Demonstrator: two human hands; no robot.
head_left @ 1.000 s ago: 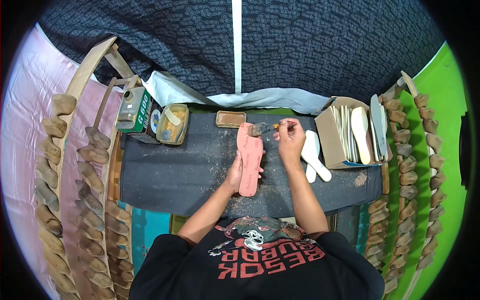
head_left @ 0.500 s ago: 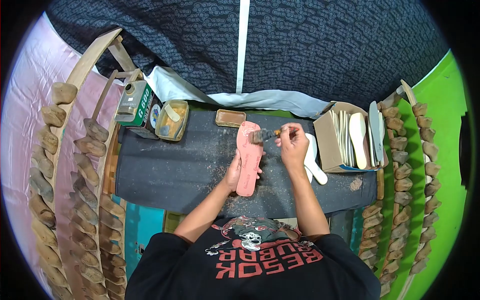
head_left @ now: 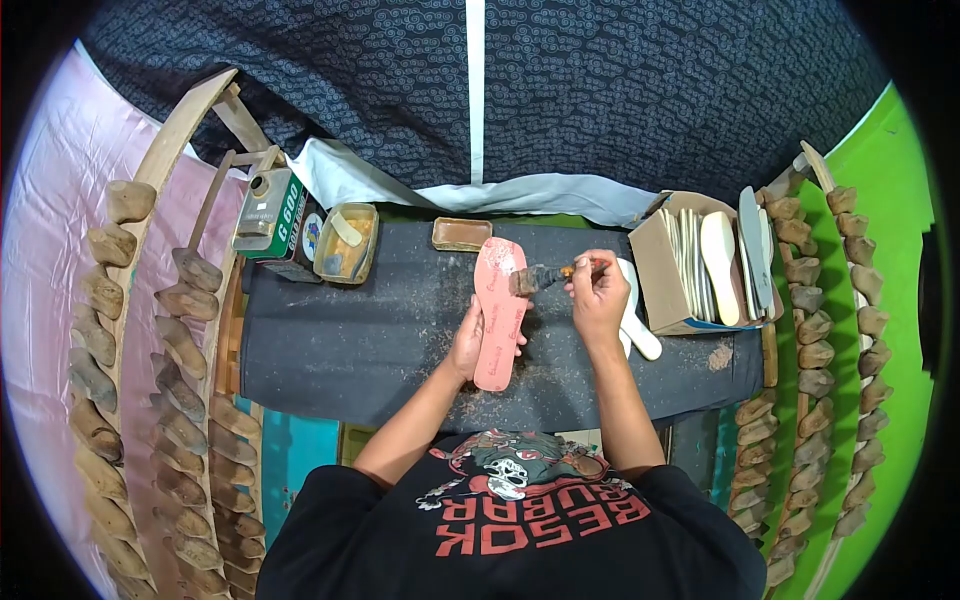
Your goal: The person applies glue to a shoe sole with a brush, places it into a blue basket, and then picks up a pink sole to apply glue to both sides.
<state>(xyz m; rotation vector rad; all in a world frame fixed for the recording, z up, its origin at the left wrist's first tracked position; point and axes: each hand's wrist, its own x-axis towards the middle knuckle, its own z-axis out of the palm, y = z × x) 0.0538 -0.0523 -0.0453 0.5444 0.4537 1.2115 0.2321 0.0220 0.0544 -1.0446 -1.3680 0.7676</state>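
Observation:
A pink shoe sole (head_left: 499,320) with dark printed marks is held upright over the table in my left hand (head_left: 468,343), whose fingers wrap around its edges from behind. Between the fingers of my right hand (head_left: 599,297) is a paint brush (head_left: 540,279) with an orange and dark handle. Its bristles lie against the right edge of the sole's upper part, where the surface looks wet and shiny. Behind the sole, a shallow brown tray (head_left: 461,234) rests on the table.
A dark cloth covers the table (head_left: 330,340), with scattered crumbs. At the left stand a G 600 can (head_left: 279,222) and a tub (head_left: 347,243). A cardboard box (head_left: 660,270) of soles is at the right, with white soles (head_left: 640,335) beside it. Racks of wooden shoe lasts (head_left: 180,345) flank both sides.
The brush has shifted down and to the right, from the sole's upper face to its right edge. My left hand keeps the sole in nearly the same place.

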